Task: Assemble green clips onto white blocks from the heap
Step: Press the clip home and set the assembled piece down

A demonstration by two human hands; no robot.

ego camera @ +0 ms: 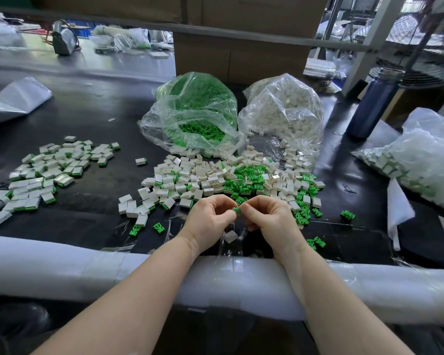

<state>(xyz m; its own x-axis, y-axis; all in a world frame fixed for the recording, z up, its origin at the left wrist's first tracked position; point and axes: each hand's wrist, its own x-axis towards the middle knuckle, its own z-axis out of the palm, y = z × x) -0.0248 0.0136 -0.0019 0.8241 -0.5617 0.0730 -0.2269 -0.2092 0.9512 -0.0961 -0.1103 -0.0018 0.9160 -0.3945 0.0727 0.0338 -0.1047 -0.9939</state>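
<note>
My left hand (210, 216) and my right hand (269, 216) meet just in front of the heap, fingertips pinched together on one green clip (237, 210). Whether a white block is hidden in either palm I cannot tell. Right behind my hands spreads the heap (231, 178) of loose white blocks mixed with green clips. One white block (230, 236) lies on the black table just below my hands. A pile of assembled blocks with green edges (49, 172) sits to the left.
Behind the heap stand an open bag of green clips (192, 111) and a bag of white blocks (285, 108). A dark blue bottle (374, 103) stands at the right, with another filled bag (418, 160) beside it. A white foam-padded edge (87, 267) runs along the table front. Stray clips (318, 243) lie nearby.
</note>
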